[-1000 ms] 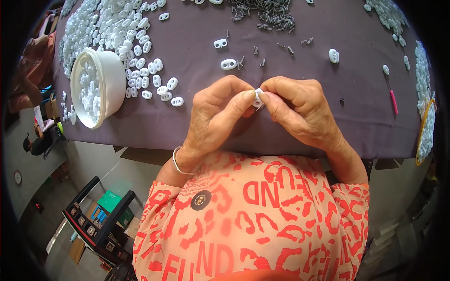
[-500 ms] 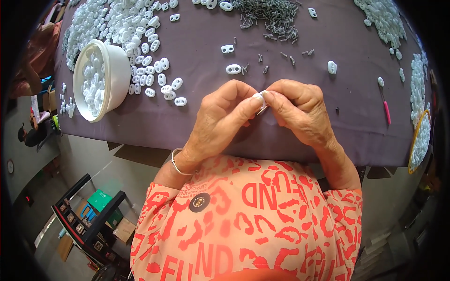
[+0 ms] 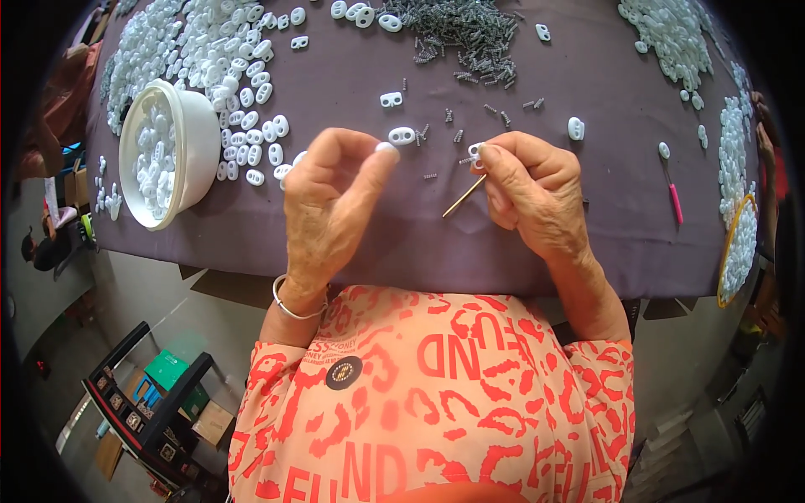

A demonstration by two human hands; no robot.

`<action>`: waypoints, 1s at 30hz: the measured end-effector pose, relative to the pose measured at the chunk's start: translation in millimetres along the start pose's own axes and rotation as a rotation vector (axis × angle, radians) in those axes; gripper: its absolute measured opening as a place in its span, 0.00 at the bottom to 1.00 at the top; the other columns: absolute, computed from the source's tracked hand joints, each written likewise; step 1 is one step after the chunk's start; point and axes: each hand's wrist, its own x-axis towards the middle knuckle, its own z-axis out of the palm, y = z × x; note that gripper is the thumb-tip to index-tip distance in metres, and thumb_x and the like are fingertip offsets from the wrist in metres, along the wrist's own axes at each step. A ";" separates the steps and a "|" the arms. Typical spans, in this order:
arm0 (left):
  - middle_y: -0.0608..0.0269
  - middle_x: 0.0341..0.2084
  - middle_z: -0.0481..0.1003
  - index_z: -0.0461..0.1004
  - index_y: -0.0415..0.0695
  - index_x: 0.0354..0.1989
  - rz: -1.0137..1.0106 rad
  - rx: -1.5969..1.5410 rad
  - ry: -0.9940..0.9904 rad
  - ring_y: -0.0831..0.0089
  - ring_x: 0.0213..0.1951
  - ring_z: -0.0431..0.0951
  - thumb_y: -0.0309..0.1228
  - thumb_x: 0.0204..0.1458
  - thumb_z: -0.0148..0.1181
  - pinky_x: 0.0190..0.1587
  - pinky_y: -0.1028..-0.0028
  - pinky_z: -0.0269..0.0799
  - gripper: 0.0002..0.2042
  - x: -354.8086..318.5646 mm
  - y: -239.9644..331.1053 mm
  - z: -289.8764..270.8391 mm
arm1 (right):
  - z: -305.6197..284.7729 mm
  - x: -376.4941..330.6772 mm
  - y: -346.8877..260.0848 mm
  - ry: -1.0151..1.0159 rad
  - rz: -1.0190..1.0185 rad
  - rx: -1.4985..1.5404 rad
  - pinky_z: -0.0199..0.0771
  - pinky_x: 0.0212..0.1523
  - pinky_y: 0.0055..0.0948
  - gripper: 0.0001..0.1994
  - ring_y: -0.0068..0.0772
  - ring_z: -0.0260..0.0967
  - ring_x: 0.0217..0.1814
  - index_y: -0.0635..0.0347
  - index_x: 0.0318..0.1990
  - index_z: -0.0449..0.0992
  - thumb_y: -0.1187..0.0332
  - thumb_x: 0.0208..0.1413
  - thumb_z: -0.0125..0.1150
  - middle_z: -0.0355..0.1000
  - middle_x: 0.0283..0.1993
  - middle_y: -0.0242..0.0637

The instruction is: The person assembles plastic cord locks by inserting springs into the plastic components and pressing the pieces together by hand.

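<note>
While the right hand [image 3: 537, 197] pinches a small white plastic two-hole toggle piece [image 3: 475, 152] between thumb and forefinger, it also grasps a thin brass-coloured metal pin [image 3: 462, 197] that slants down and to the left from under the fingers. That piece sits lifted just above the purple cloth-covered worktop [image 3: 587, 243], around the middle of it and nearer the front edge than the far one. Apart from it, the left hand [image 3: 331, 210] is raised with fingers curled and thumb and forefinger tips nearly meeting; whether anything sits between them cannot be told. Just beyond its fingertips lies another white oval toggle piece [image 3: 402, 135] on the cloth, with a few loose small grey metal springs [image 3: 458, 135] scattered beside it. Near the left edge a white round plastic bowl [image 3: 194, 134] stands tilted, holding more white pieces. A wide spread of white toggle pieces [image 3: 210, 50] covers the far left corner, and a heap of grey springs [image 3: 457, 29] lies at the far edge. Toward the right edge lies a pink-handled slim tool [image 3: 673, 197], well apart from both hands
</note>
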 end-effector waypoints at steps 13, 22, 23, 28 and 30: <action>0.62 0.28 0.75 0.76 0.43 0.30 0.613 0.365 -0.036 0.66 0.32 0.72 0.22 0.33 0.69 0.34 0.71 0.67 0.12 2.7 4.7 9.1 | 6.5 -7.0 -7.0 -0.021 0.042 -0.043 0.53 0.15 0.15 0.08 0.12 0.53 0.15 0.68 0.35 0.73 0.70 0.60 0.52 0.63 0.17 0.26; 0.62 0.26 0.74 0.76 0.42 0.27 0.501 0.196 -0.117 0.68 0.31 0.71 0.21 0.35 0.68 0.33 0.72 0.67 0.09 -2.1 7.9 16.0 | 8.3 -10.4 -4.8 -0.031 -0.141 -0.165 0.56 0.18 0.13 0.08 0.11 0.57 0.18 0.69 0.39 0.73 0.72 0.59 0.52 0.65 0.20 0.25; 0.62 0.26 0.74 0.75 0.41 0.27 0.493 0.184 -0.117 0.68 0.31 0.71 0.20 0.36 0.67 0.33 0.72 0.67 0.09 -2.2 7.9 16.5 | 8.1 -10.3 -4.9 -0.036 -0.130 -0.167 0.56 0.18 0.13 0.08 0.11 0.57 0.18 0.69 0.39 0.73 0.72 0.59 0.52 0.65 0.20 0.25; 0.62 0.28 0.72 0.74 0.38 0.29 0.483 0.156 -0.136 0.71 0.32 0.69 0.19 0.41 0.64 0.33 0.75 0.65 0.07 -3.1 3.5 19.2 | 9.9 -9.8 -4.9 -0.048 -0.091 -0.147 0.56 0.18 0.13 0.07 0.11 0.56 0.18 0.69 0.38 0.73 0.72 0.59 0.52 0.65 0.19 0.25; 0.62 0.29 0.71 0.73 0.36 0.30 0.500 0.151 -0.158 0.76 0.32 0.68 0.19 0.44 0.62 0.34 0.78 0.64 0.06 -3.2 3.4 19.4 | 9.2 -9.4 -5.4 -0.050 -0.063 -0.117 0.55 0.17 0.14 0.07 0.11 0.55 0.17 0.68 0.37 0.73 0.72 0.60 0.52 0.64 0.18 0.25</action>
